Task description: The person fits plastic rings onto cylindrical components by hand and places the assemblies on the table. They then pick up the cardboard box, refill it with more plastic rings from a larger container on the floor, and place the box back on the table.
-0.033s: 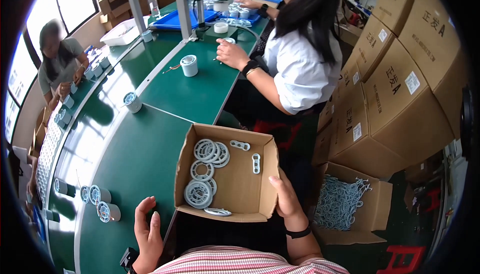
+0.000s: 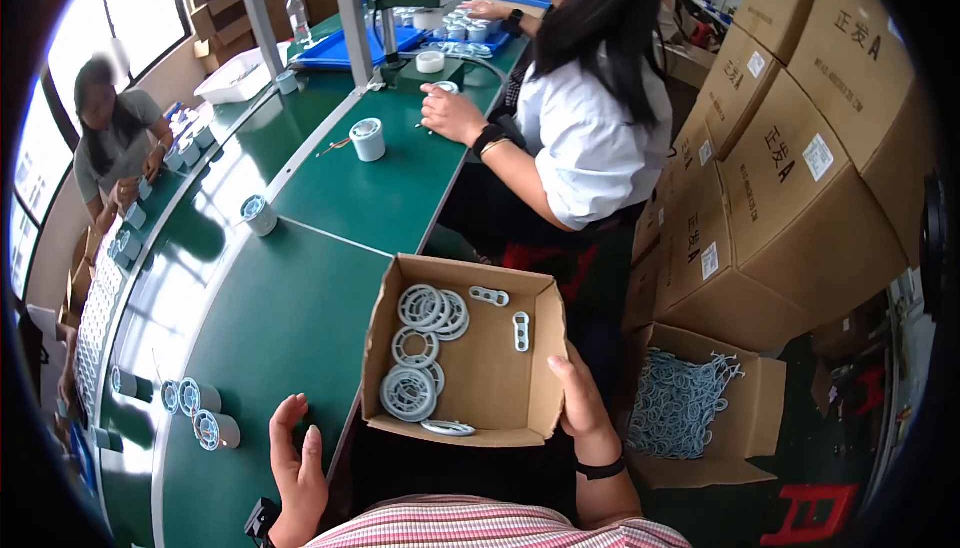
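Note:
My right hand point(image 2: 584, 393) grips the right wall of a shallow open cardboard box point(image 2: 500, 388), thumb over the rim, tilted toward me above the table's edge. Inside, pale blue plastic rings point(image 2: 415, 346) lie in overlapping piles on the left. Two small slotted plastic links point(image 2: 521, 332) rest apart at the upper right of the box. My left hand point(image 2: 298, 463) is empty, its fingers apart, by the table edge at the box's lower left. Nearest to it on the green table are several white cups with pale blue ends point(image 2: 216, 430), lying on their sides.
Down on the right stands an open carton point(image 2: 755, 418) full of small pale blue parts point(image 2: 683, 403). Tall cartons point(image 2: 790, 168) are stacked behind it. A co-worker in a white shirt point(image 2: 600, 148) sits ahead; another point(image 2: 110, 138) works across the curved line. A white cup point(image 2: 367, 140) stands on the table point(image 2: 270, 318).
The box and my right hand have shifted slightly to the right. Ahead, the background has slid a little left in the picture. My left hand stays open in nearly the same place.

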`<state>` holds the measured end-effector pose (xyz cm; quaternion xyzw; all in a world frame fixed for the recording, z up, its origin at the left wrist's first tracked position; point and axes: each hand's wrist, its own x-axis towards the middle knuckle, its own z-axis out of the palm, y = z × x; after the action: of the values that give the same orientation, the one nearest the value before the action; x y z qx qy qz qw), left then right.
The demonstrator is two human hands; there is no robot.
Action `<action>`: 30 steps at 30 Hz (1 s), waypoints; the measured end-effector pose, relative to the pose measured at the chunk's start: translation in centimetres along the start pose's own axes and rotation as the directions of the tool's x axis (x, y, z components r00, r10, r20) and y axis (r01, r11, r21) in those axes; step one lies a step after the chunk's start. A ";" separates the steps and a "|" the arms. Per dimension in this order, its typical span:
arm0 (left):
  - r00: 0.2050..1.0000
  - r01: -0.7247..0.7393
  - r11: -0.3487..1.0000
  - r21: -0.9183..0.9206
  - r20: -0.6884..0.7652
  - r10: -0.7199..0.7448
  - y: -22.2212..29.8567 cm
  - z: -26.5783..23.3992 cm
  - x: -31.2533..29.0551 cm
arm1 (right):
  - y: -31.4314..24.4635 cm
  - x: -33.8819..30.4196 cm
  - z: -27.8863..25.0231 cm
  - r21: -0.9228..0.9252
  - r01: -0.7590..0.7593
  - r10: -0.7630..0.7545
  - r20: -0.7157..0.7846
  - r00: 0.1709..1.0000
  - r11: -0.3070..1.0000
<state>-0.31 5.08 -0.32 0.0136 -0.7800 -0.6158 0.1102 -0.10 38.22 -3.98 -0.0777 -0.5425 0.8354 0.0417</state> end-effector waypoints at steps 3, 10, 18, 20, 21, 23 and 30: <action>0.999 -0.035 0.994 0.104 0.036 0.032 0.6 2.9 -0.3 | 0.5 -2.9 -5.7 -0.113 0.098 -0.114 -0.146 0.983 0.989; 0.786 -0.400 0.899 0.179 0.572 0.236 0.2 13.9 3.4 | 1.2 -5.3 -11.6 -0.230 0.252 -0.304 -0.230 0.924 0.940; 0.246 0.503 0.853 0.137 0.924 -0.294 -2.8 29.6 6.7 | 0.8 -6.5 -15.6 -0.365 0.226 -0.368 -0.387 0.845 0.903; 0.091 0.670 0.722 0.170 0.947 -0.307 -3.4 32.6 6.8 | 0.4 -7.3 -17.6 -0.339 0.193 -0.339 -0.449 0.827 0.921; 0.029 0.744 0.644 0.181 0.953 -0.301 -3.6 34.5 6.6 | 0.7 -8.1 -18.8 -0.325 0.173 -0.325 -0.502 0.802 0.930; -0.025 0.731 0.632 0.257 0.936 -0.351 -4.2 38.6 5.1 | 2.0 -9.9 -21.9 -0.331 0.036 -0.230 -0.569 0.789 0.943; -0.024 0.636 0.737 0.229 0.960 -0.278 -2.1 50.5 -1.5 | 7.2 -17.4 -38.7 -0.286 -0.262 -0.297 -0.955 -0.004 0.922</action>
<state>-8.59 53.21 -13.58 -0.1354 -0.5116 -0.5772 -0.6219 23.95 67.42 -24.58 -0.6456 -0.5040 0.4034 0.4080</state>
